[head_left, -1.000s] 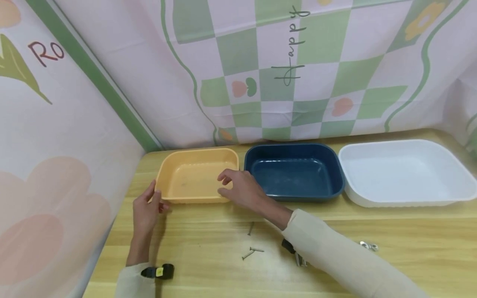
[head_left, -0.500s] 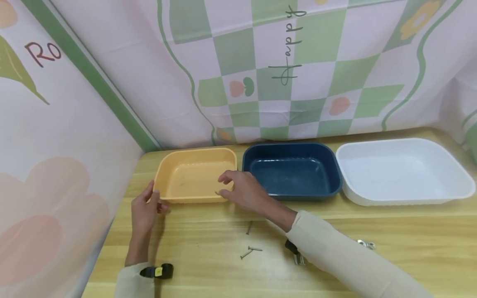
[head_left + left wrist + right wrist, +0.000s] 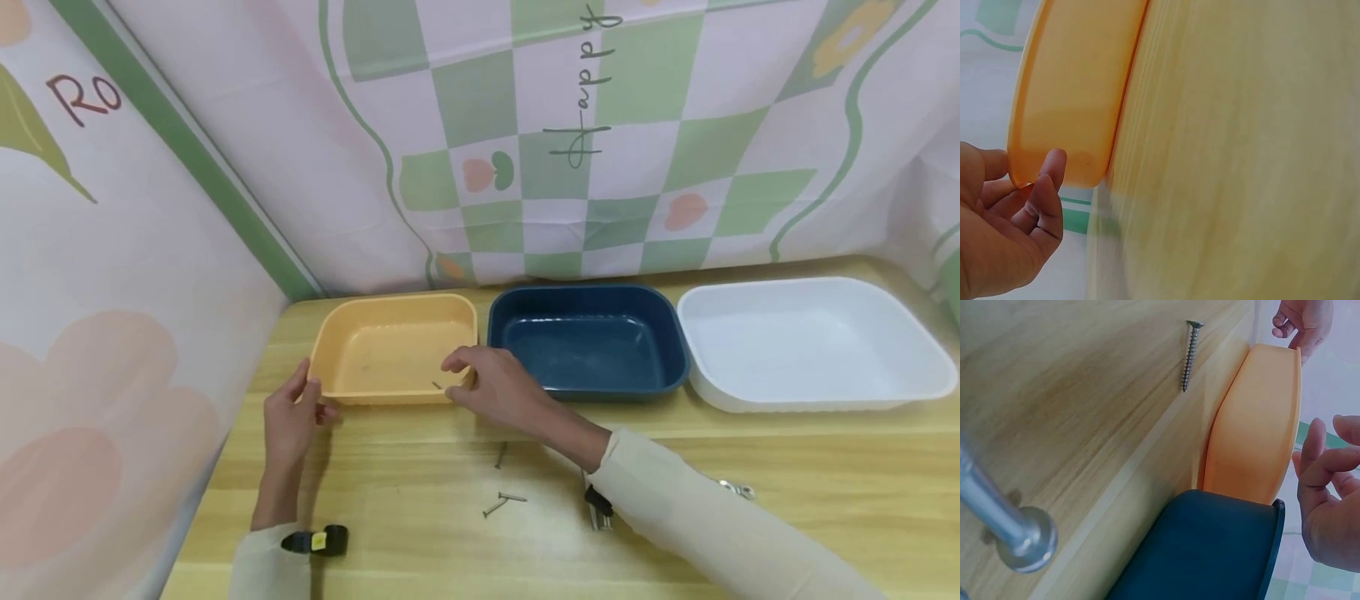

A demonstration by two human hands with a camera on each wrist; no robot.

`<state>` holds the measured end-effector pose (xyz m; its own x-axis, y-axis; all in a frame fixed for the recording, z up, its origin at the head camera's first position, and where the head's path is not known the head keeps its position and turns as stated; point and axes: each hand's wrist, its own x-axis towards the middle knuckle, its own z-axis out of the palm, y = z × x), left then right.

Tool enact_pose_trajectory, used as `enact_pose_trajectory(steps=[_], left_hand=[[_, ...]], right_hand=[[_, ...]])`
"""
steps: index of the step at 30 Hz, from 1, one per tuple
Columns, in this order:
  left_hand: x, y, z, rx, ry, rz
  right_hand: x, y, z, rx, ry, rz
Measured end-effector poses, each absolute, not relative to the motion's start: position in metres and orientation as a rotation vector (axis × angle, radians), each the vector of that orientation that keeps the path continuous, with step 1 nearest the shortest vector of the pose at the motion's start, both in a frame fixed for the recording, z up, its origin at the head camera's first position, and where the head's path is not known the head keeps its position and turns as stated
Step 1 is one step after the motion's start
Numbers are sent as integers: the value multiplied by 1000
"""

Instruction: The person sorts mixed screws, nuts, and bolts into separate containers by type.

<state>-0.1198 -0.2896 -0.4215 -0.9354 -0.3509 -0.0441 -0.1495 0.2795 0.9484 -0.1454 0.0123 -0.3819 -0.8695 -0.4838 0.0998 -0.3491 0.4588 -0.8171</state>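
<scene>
My left hand [image 3: 291,421] pinches the left front corner of a yellow plastic tray [image 3: 330,350]; in the left wrist view, thumb and fingers lie on either side of the tray's rim [image 3: 1016,137]. Over the tray's right front corner hovers my right hand [image 3: 498,382], thumb and fingers bent and apart with nothing between them. A small screw [image 3: 437,385] shows just off the right thumb tip, inside the tray's outline; whether it touches the bottom I cannot tell. Several screws lie on the table, among them one screw [image 3: 1191,356] clear in the right wrist view.
Right of the yellow tray stand a dark blue tray [image 3: 588,387] and a white tray [image 3: 817,400] in a row. Bolts [image 3: 596,518] lie under the right wrist, partly hidden. Metal nuts [image 3: 738,490] lie beside the right sleeve. A patterned cloth [image 3: 555,225] hangs behind.
The screw has come into sight at my right thumb and now shows apart from it. My right hand has drawn slightly to the right. The left hand keeps its place.
</scene>
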Motion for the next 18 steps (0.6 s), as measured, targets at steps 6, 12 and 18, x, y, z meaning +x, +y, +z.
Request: enact_pose_trajectory(steps=[6,12,18], left_hand=[[-121,-289,-422,465,-2373,-1723],[-122,-285,-422,465,-2353,-1748],[-121,-286,-421,492,-2331,-1750]], right_hand=[[-145,16,-384,-779,2565,-1380],[-142,20,-387,-783,2585,-1384],[-137,23,-386,-774,2553,-1394]])
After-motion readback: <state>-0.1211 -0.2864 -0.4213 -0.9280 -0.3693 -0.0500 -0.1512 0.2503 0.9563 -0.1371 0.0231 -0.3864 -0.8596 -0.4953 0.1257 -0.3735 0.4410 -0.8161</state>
